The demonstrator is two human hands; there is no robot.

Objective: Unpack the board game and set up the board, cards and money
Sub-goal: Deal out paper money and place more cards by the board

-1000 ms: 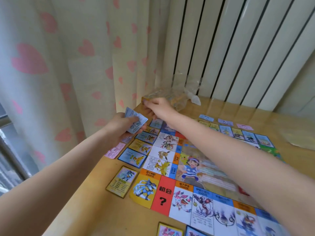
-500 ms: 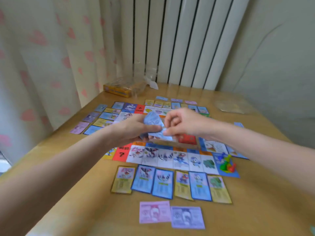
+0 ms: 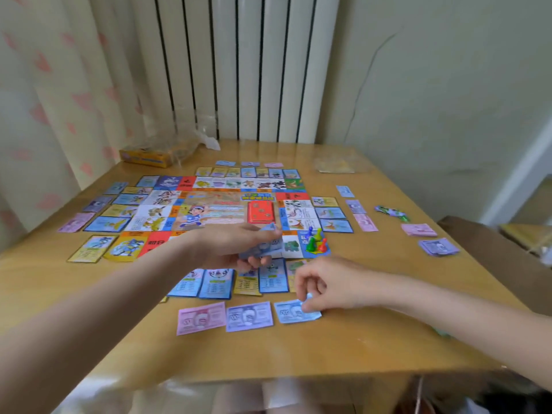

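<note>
Left hand [image 3: 236,249] was gripping a wad of blue notes [image 3: 265,248] mid-frame over the board [image 3: 221,210]. Right hand [image 3: 331,283] pinched a blue note [image 3: 291,312] flat on the table [image 3: 358,339], lower center, beside the purple note [image 3: 249,316] and pink note [image 3: 201,318]

1. A pale blue paper banknote [image 3: 294,312] lying on the wooden tabletop [image 3: 343,348] carried a figure that looked like "500", blurred.
2. The fan of pale blue paper banknotes [image 3: 267,246] held above the square colourful game board [image 3: 215,210] showed "500" near its edge.
3. The board's yellow-on-blue title and square captions were too blurred to read.
</note>
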